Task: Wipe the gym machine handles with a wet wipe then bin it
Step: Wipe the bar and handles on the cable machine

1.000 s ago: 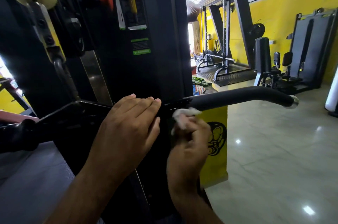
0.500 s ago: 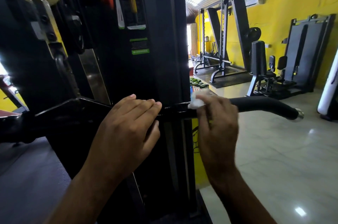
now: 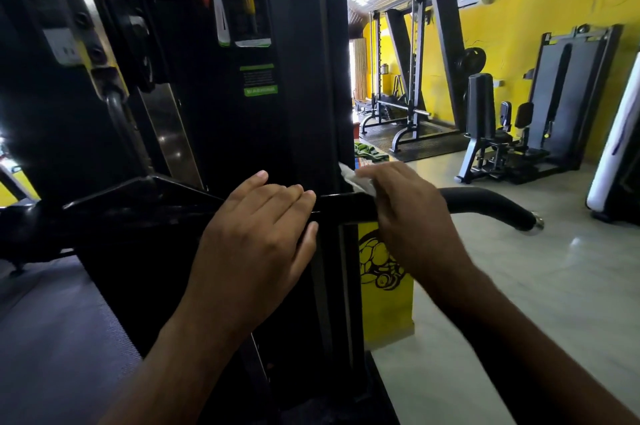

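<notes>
Right hand (image 3: 408, 216): fingers curled over the top of the bar, clamping the wet wipe (image 3: 355, 178) against it. A white crumpled corner of the wipe shows past the fingertips, at the inner end of the handle (image 3: 485, 201), just beside the machine upright (image 3: 311, 78).

Left hand (image 3: 263, 234): fingers straight and together, lying flat on the black bracket, holding nothing. Probably steadying the bar.

Step judged: wiping the right-side handle, near the inner end of a stroke. Next move calls for sliding the wipe outward to the end cap (image 3: 536, 218), keeping a wrapped grip as the bar bends down. The other handle is too dark to make out. No bin in view.

Materials: outer handle is matte black, round in section, rubbery-looking and bowed downward. The inner bar is glossy painted metal with squarer edges. The cap is bright metal. The wipe is thin, limp and creased.
</notes>
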